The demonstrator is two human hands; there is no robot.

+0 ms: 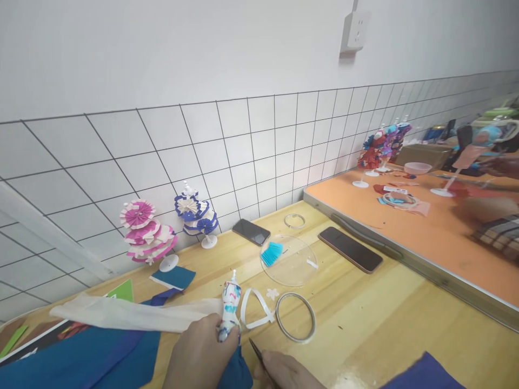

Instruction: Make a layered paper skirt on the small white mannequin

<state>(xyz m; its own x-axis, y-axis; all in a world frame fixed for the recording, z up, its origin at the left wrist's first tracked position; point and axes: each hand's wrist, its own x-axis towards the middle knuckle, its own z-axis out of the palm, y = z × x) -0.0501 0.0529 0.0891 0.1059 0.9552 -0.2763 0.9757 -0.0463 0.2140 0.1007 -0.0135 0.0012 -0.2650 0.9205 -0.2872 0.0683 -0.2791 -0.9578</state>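
tabletop (381, 319) underlies mannequin (231, 303) clasped upright in left grip (201, 348); right grip (287, 370) pinches dark tool (255, 349).

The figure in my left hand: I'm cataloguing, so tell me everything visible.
The figure is torso-shaped, white with blue and pink marks, apparently paper- or fabric-covered, with a slim white tip. It leans slightly, tip uppermost, its lower part gripped in the left hand. Blue cloth shows below the hand; whether it is attached is unclear.
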